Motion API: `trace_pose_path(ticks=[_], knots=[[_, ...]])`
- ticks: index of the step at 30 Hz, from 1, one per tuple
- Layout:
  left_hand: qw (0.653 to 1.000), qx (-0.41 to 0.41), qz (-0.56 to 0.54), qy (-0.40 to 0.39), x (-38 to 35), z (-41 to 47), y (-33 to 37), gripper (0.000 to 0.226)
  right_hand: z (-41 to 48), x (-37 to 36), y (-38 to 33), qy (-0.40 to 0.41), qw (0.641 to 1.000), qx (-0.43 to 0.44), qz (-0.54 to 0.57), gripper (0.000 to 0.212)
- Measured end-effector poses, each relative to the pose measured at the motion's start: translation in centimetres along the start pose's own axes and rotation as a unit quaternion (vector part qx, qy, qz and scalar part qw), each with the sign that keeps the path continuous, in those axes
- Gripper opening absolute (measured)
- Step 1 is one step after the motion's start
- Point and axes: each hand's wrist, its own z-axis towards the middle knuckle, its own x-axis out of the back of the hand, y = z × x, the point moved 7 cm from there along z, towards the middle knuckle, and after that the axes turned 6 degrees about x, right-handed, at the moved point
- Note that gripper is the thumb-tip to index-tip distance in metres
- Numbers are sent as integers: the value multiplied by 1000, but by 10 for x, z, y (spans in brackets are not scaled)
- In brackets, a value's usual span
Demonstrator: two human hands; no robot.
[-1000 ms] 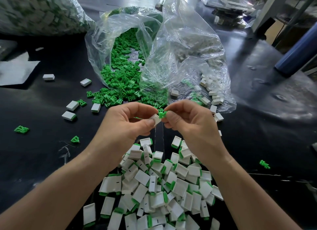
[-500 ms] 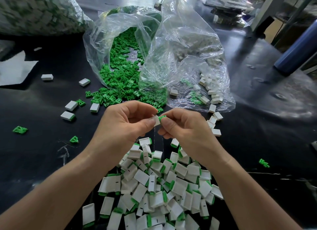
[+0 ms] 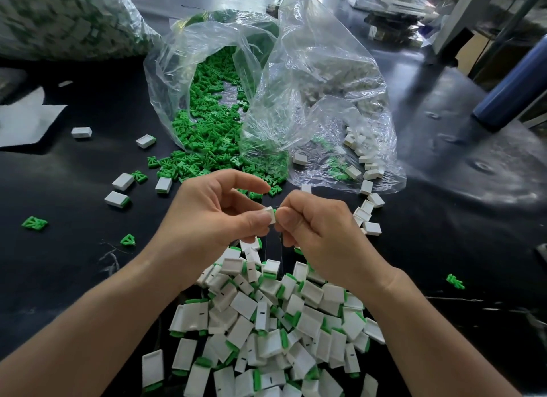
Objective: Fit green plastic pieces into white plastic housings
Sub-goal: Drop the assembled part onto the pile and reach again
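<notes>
My left hand (image 3: 213, 213) pinches a small white housing (image 3: 271, 215) between thumb and fingers, above the black table. My right hand (image 3: 319, 228) meets it from the right and pinches a green piece (image 3: 275, 210), of which only a sliver shows at the housing's edge. Below my hands lies a pile of assembled white housings with green ends (image 3: 275, 322). A clear bag of loose green pieces (image 3: 207, 124) lies open behind my hands. Beside it, a second clear bag (image 3: 340, 106) holds empty white housings (image 3: 364, 160).
Stray housings (image 3: 122, 181) and green pieces (image 3: 34, 222) lie scattered on the black table (image 3: 59, 263) to the left. A large filled bag (image 3: 65, 18) sits at the back left, white paper (image 3: 26, 118) at the left edge, a blue cylinder (image 3: 515, 86) at the right.
My hands have drawn closer together and dropped slightly. The green piece has gone further into the white housing, so less green shows now.
</notes>
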Motion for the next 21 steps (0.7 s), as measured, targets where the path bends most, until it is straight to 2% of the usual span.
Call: trace_pose_path(ticks=[7,12,17,21], knots=[[998,-22,50,-25,-4,-2,4,42,-1,0,-11,-58,992,53,-102,20],[997,-25,54,-43,-6,-3,4,46,-1,-2,-12,-66,989,65,-111,19],[999,-12,-24,-43,-5,-1,4,43,0,5,-6,-3,999,31,29,21],[996,-18,-74,-40,-5,-1,5,43,-1,4,8,2,979,-67,194,50]])
